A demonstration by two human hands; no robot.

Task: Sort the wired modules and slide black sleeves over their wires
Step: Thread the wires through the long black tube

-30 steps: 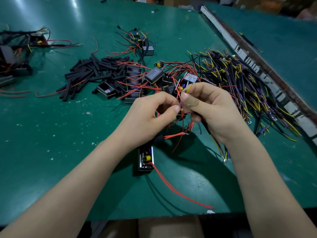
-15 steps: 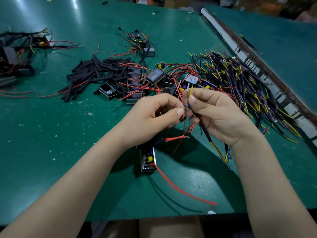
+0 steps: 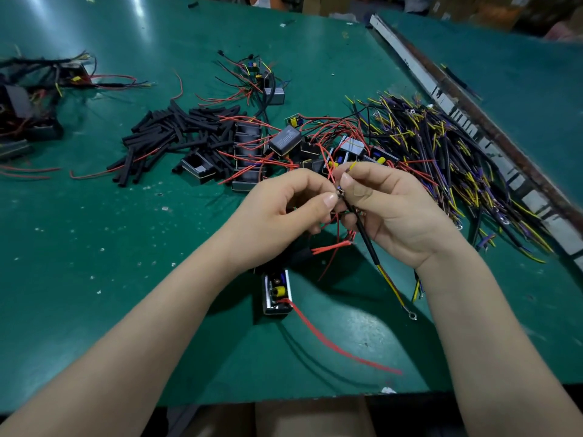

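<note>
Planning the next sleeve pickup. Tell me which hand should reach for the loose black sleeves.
Left. The pile of black sleeves lies on the left hand's side of the table, while the right hand grips the sleeved yellow wire and would probably have to cross over.

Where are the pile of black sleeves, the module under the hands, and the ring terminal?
Pile of black sleeves (image 3: 176, 134), head view, pile's middle.
Module (image 3: 277, 294), head view, its open top.
Ring terminal (image 3: 412, 316), head view, metal ring.
</note>
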